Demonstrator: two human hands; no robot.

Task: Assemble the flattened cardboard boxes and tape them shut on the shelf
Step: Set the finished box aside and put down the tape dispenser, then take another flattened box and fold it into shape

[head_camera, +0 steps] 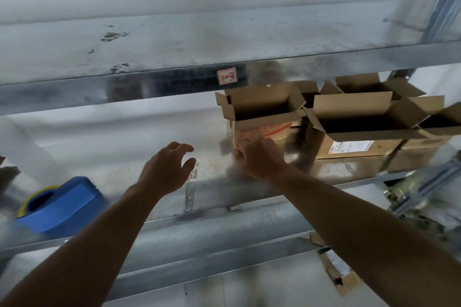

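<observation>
right hand (259, 160) curled on box (264, 129), left hand (166, 169) spread.

Head-worn view, close, forward and down onto metal shelf (249, 197).

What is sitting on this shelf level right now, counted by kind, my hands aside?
Open cardboard boxes: 4 (left box, middle box, rear box, right-edge box); flaps behind the left box may hide a fifth.
Blue tape dispenser: 1
Total: 5
</observation>
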